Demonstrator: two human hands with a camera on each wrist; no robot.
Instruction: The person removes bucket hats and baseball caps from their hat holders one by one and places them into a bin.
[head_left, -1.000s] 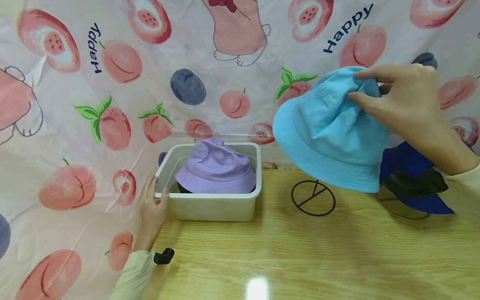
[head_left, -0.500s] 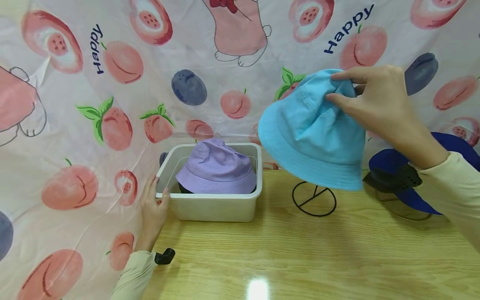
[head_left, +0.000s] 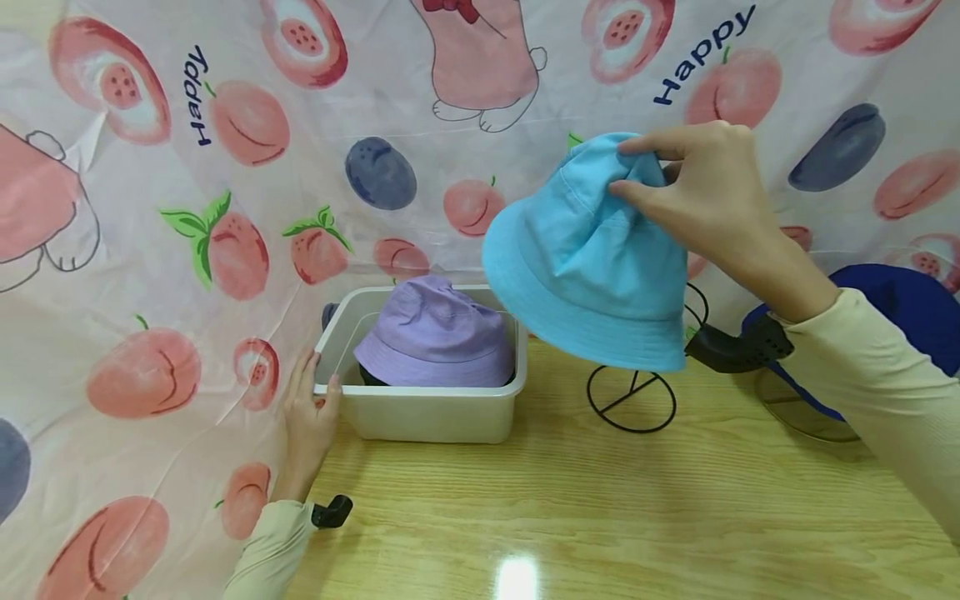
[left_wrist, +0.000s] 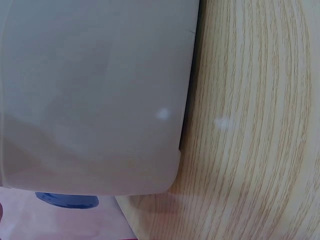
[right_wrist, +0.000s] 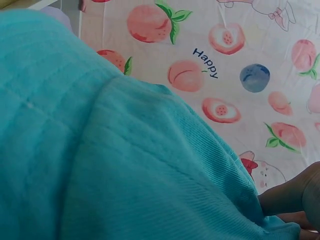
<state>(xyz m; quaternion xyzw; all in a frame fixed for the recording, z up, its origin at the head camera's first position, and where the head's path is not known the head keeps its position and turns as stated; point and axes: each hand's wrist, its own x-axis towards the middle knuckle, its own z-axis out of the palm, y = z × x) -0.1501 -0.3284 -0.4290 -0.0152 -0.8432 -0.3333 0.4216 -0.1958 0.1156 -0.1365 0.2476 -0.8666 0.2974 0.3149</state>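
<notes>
My right hand (head_left: 705,183) pinches a light blue bucket hat (head_left: 588,258) by its crown, holding it in the air with the brim down. In the right wrist view the hat's cloth (right_wrist: 125,160) fills much of the picture, and part of the hand (right_wrist: 295,195) shows at the lower right. On the table, a white plastic bin (head_left: 435,418) contains a lilac bucket hat (head_left: 438,333), with something dark under its brim. My left hand (head_left: 309,425) rests at the bin's front left corner, fingers fairly straight. The left wrist view shows the bin's wall (left_wrist: 100,100) but no fingers.
A black wire stand (head_left: 632,430) is partly hidden behind the blue hat. Further right, a dark blue hat (head_left: 900,292) sits over another wire base (head_left: 806,432), partly behind my right forearm. A fruit-printed cloth (head_left: 465,75) hangs behind the wooden table (head_left: 600,508).
My right hand has carried the light blue hat leftward, toward the bin, uncovering more of the dark blue hat. The left hand has stayed at the bin's corner.
</notes>
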